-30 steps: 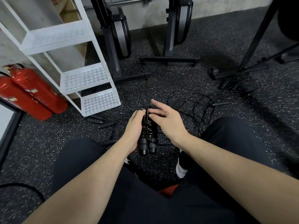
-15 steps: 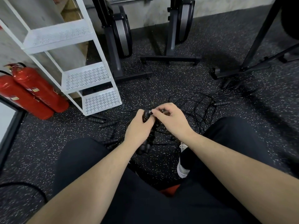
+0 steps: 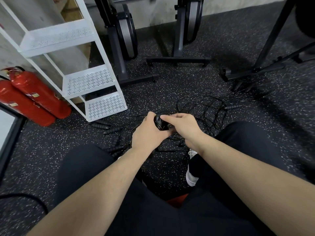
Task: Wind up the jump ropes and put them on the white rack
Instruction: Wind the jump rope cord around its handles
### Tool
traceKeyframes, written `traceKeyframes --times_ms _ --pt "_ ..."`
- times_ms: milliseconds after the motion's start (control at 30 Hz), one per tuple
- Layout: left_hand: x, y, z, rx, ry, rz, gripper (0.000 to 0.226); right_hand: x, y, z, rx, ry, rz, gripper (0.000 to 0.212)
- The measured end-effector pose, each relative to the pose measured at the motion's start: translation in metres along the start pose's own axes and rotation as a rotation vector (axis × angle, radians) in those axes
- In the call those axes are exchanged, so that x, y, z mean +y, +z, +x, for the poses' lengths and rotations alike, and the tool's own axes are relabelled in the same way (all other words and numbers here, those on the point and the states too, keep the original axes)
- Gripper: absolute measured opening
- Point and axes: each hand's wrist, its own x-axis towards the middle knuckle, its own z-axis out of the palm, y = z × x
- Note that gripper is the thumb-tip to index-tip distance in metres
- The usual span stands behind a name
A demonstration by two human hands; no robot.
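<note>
Jump rope bundle [image 3: 159, 122], wound black, is sitting between both hands above the speckled floor [image 3: 170, 89]. Left hand [image 3: 148, 133] is curling its fingers round the handles, and right hand [image 3: 183, 126] is pinching the bundle's top. Loose ropes [image 3: 204, 106] are lying tangled on the floor just beyond, with spare handles [image 3: 110, 130] near the white rack [image 3: 88, 80], which is standing beside two red extinguishers [image 3: 34, 97].

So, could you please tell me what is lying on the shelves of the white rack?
The three shelves of the white rack visible here hold nothing; any higher shelves are out of frame.
</note>
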Motion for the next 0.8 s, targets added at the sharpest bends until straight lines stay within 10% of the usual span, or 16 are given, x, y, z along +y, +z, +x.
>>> traceKeyframes --times_ms 433,800 --pt "0.008 0.003 0.014 -0.147 -0.124 -0.199 0.040 0.005 -0.002 -0.002 -0.005 -0.364 -0.344 0.017" --pt "0.019 -0.005 0.012 0.068 0.085 0.131 0.060 -0.018 -0.009 0.000 -0.017 -0.003 0.019 0.019"
